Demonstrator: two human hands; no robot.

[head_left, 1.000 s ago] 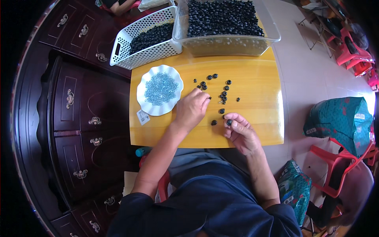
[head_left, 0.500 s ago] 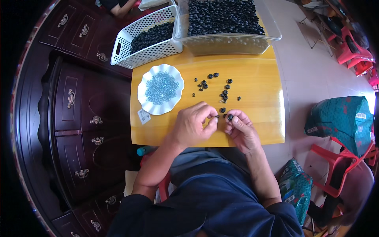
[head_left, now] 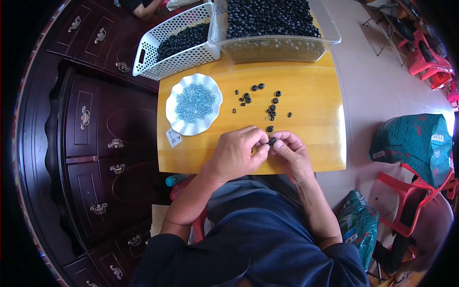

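My left hand [head_left: 241, 149] and my right hand [head_left: 292, 150] meet near the table's front edge. Between the right thumb and fingers is a small round black part [head_left: 273, 141]. The left thumb and forefinger are pinched against its left side, on a small dark piece mostly hidden by the fingertips. Just beyond lies another round black part [head_left: 270, 128]. Farther off, several round black parts [head_left: 273, 107] and smaller black pieces [head_left: 243, 104] lie loose. Left of them, a white scalloped plate [head_left: 170, 115] holds many tiny pale bluish pieces [head_left: 195, 103].
On the yellow table [head_left: 315, 143], a clear bin [head_left: 277, 50] and a white perforated basket [head_left: 186, 63] hold black parts at the back. A small printed packet [head_left: 174, 137] touches the plate. Dark cabinets [head_left: 86, 115] line the left; teal bags [head_left: 411, 143] and a red chair [head_left: 399, 191] stand right.
My hands have come together: the left fingertips, apart with a small dark piece before, now meet the round part in the right hand. The view has shifted slightly.
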